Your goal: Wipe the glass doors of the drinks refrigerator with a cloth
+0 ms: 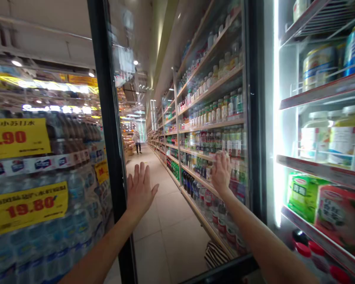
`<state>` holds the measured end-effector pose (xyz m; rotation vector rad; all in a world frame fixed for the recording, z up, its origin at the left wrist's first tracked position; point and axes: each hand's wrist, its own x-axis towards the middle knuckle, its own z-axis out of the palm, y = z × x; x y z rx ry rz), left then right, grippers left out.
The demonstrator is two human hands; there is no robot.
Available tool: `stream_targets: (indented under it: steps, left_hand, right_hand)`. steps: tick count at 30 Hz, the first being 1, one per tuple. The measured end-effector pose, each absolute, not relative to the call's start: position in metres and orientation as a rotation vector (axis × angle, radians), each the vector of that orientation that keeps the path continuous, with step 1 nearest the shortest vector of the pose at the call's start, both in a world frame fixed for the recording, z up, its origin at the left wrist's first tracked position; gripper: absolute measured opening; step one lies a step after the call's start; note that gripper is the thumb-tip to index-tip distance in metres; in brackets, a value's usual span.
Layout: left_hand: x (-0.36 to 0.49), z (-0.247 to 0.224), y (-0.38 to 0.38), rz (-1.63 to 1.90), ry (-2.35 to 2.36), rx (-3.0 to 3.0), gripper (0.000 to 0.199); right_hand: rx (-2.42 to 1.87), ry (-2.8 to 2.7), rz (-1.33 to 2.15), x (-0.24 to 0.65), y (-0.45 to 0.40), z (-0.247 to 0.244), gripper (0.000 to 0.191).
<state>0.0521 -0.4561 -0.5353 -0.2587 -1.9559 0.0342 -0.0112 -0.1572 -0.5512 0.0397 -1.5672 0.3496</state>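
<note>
A tall glass door in a black frame stands open in front of me. My left hand lies flat against or just before the glass near the left frame bar, fingers spread and holding nothing. Further right, my right hand is raised at the glass, its fingers bent and close together. A small pale patch shows by its fingertips, too blurred to name. Rows of bottles on shelves and a tiled floor show in or through the glass behind both hands.
To the right is a lit cooler with wire shelves carrying cans, bottles and boxed drinks. Stacked packs of bottled water with yellow price signs stand on the left. A person is far down the aisle.
</note>
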Motion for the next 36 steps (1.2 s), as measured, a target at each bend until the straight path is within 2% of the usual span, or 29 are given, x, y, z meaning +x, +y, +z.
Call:
stream_targets:
  steps: [3, 9, 14, 19, 26, 28, 32, 36]
  left_hand:
    - [0.053, -0.544, -0.452, 0.067, -1.965, -0.263, 0.067]
    - [0.051, -0.573, -0.445, 0.142, -2.002, -0.366, 0.064]
    - [0.052, -0.575, -0.444, 0.145, -2.021, -0.363, 0.065]
    - [0.054, -0.573, -0.442, 0.157, -2.045, -0.336, 0.066]
    - [0.057, -0.571, -0.443, 0.136, -2.044, -0.340, 0.067]
    - [0.057, -0.572, -0.443, 0.138, -2.034, -0.349, 0.066]
    - [0.057, -0.578, -0.440, 0.153, -2.029, -0.353, 0.064]
    - [0.058, -0.589, -0.436, 0.149, -2.050, -0.354, 0.065]
  right_hand:
    - [-0.039, -1.504, 0.470, -0.015, -0.152, -0.555, 0.051]
    - [0.396, -1.662, 0.197, -0.001, -0.199, -0.577, 0.046]
    - [0.070, -1.675, 0.265, 0.004, -0.154, -0.561, 0.037]
    - [-0.050, -1.633, 0.385, -0.007, -0.140, -0.549, 0.045]
    - [0.454, -1.739, 0.015, -0.002, -0.195, -0.588, 0.048]
    - [0.416, -1.765, 0.005, -0.001, -0.182, -0.592, 0.050]
    - [0.024, -1.683, 0.205, 0.000, -0.169, -0.596, 0.048]
    - [0.346, -1.716, 0.046, 0.007, -0.203, -0.613, 0.042]
